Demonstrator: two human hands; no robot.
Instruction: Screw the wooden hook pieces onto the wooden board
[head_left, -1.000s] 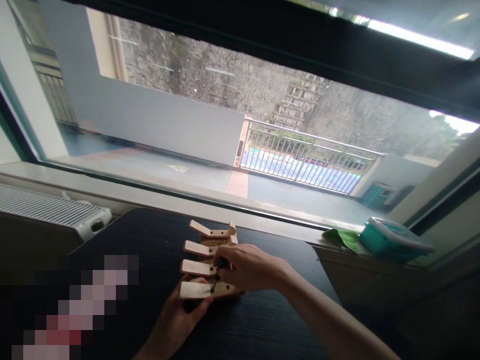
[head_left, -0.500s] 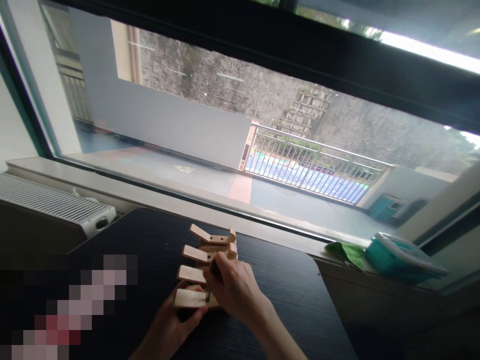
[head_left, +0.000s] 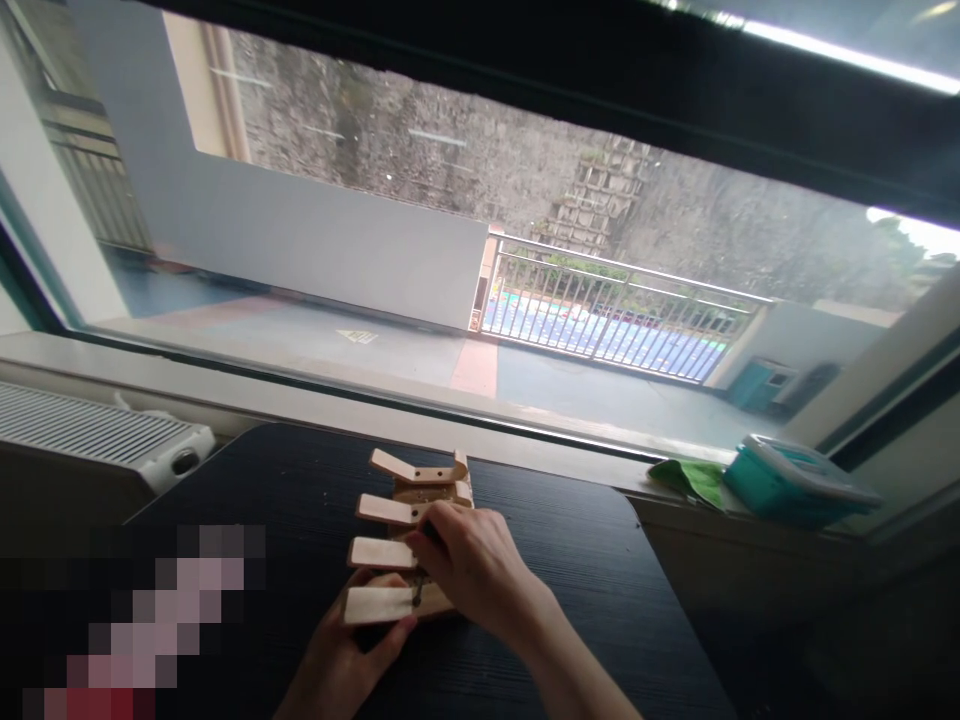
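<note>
A wooden hook rack (head_left: 433, 492) lies on a black table, with several pale flat hooks sticking out to the left and curling up at the right end. My left hand (head_left: 346, 640) grips the rack's near end from below and the left, its thumb by the nearest hook (head_left: 379, 604). Over the rack's right side, my right hand (head_left: 480, 560) is closed around what looks like a screwdriver (head_left: 418, 592); most of its dark handle is hidden in my fingers. The thin shaft points down at a hole in the nearest hook. Dark holes show in the farther hooks.
The black table (head_left: 570, 560) stands against a window sill (head_left: 315, 400). At the left is a white radiator (head_left: 97, 435). A green cloth (head_left: 690, 482) and a teal box with a clear lid (head_left: 799, 485) sit on the sill at the right. A blurred patch covers the lower left.
The view has shifted slightly. My left hand still grips the rack, and my right hand stays closed on the screwdriver at the nearest hook, with little visible movement.
</note>
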